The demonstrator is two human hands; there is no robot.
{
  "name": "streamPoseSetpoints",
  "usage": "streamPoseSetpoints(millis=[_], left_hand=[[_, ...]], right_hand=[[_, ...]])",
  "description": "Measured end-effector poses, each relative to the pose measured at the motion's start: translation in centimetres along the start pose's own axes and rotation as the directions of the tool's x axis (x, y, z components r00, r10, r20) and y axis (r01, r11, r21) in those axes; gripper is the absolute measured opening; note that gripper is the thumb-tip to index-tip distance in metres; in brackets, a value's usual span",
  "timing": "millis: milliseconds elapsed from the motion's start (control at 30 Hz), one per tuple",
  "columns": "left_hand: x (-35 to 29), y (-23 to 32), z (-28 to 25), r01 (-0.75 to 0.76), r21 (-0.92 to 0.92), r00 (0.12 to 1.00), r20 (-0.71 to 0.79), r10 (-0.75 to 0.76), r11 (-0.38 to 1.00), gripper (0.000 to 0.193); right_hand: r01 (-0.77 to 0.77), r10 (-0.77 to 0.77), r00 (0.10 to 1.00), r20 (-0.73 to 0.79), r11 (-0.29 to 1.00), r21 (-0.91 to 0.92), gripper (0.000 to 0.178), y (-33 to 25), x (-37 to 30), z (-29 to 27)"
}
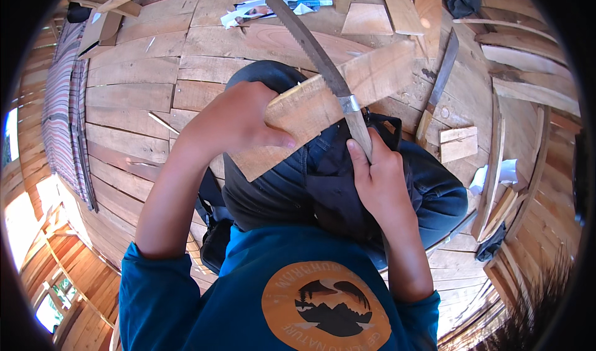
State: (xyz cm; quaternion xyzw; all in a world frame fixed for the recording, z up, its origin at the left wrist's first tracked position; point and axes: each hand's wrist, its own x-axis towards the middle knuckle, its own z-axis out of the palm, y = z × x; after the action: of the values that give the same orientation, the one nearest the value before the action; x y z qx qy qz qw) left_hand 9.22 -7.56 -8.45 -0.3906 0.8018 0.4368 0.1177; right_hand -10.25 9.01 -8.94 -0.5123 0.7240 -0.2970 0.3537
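Observation:
My left hand [239, 124] is closed round the near left part of a flat wooden board [316, 105], its thumb lying on the face. The board slants up to the right above my bent knees. In my right hand [382, 177] is the pale wooden handle of a hand saw [315, 53], gripped with the thumb along it. The saw's toothed blade crosses over the board and points away to the upper left. Its metal collar lies in front of the board's lower edge; whether the teeth touch the wood I cannot tell.
I sit on a plank floor [133, 93]. To the right lie a second long blade with a wooden handle [437, 87] and a small wood block [458, 144]. Ahead are white paper scraps [251, 9] and several board offcuts [367, 19]. A striped cloth [64, 105] hangs at the left.

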Motion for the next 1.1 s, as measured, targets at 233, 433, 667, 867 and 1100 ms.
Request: streamPoseSetpoints(millis=[233, 433, 667, 867, 1100], left_hand=[[0.1, 0.6, 0.3, 0.005, 0.054, 0.999, -0.042, -0.002, 0.999, 0.053], [-0.2, 1.1, 0.1, 0.066, 0.061, 0.997, -0.034, -0.064, 0.996, 0.051], [-0.4, 0.2, 0.0, 0.016, 0.047, 0.999, -0.049, -0.013, 0.999, 0.052], [0.2, 1.3, 0.1, 0.098, 0.056, 0.995, 0.009, -0.098, 0.994, 0.053], [-0.2, 1.3, 0.0, 0.088, 0.058, 0.996, -0.037, -0.086, 0.994, 0.052]], right_hand=[[-0.170, 0.175, 0.980, 0.097, 0.983, -0.064, 0.019, -0.6, -6.1, -5.0], [-0.028, 0.028, 0.999, 0.042, 1.000, 0.007, 0.017, -0.3, -1.8, -0.3], [-0.015, 0.016, 1.000, 0.024, 0.999, -0.049, 0.016, -1.7, -2.4, -3.1], [-0.157, 0.166, 0.982, 0.091, 0.982, -0.102, 0.016, -0.2, -6.5, -3.7], [0.017, -0.016, 1.000, 0.019, 0.999, -0.043, 0.017, 0.4, -0.5, -0.5]])
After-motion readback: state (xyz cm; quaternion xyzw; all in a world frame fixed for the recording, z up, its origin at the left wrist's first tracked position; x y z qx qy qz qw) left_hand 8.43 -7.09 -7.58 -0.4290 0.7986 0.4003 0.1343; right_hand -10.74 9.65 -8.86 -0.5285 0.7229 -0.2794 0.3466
